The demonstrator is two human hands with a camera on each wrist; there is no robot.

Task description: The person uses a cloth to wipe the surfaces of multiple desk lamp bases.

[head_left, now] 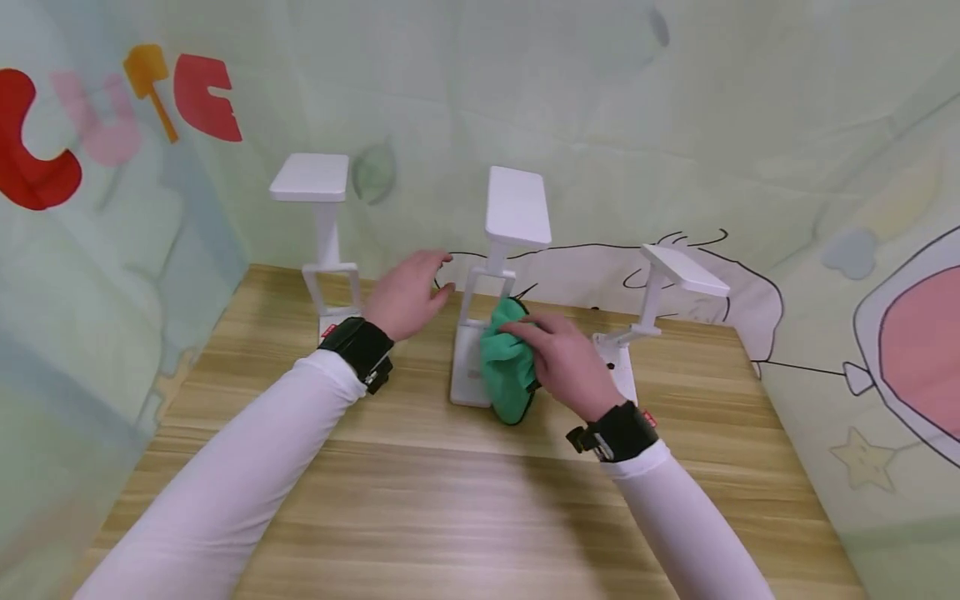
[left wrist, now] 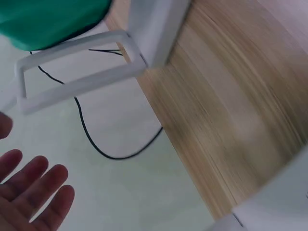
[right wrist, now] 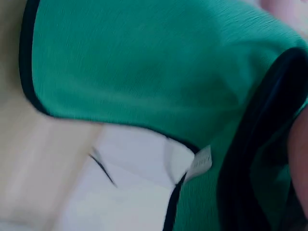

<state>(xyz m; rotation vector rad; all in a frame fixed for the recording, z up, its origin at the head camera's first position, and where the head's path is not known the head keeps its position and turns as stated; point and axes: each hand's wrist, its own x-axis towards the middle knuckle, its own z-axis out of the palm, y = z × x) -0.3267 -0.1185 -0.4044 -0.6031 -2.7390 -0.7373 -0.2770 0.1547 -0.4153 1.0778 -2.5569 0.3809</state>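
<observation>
My right hand (head_left: 566, 358) grips a green cloth (head_left: 508, 367) with dark edging and holds it against the middle white folding stand (head_left: 467, 367). In the right wrist view the cloth (right wrist: 130, 62) hangs in a fold and shows a small white label (right wrist: 201, 161). The left hand (head_left: 407, 296) holds nothing, its fingers extended toward the middle stand's upright, between that stand and the left one. From the left wrist, fingers (left wrist: 36, 192) appear apart from the stand's hinged frame (left wrist: 82, 86). The cloth hides part of the middle stand's base.
A second white folding stand (head_left: 309, 177) is at the back left of the wooden table (head_left: 450, 500). The third, lower and tilted, stand (head_left: 686, 268) is at the right, its base partly behind my right hand. A printed fabric wall (head_left: 600, 100) rises behind the table.
</observation>
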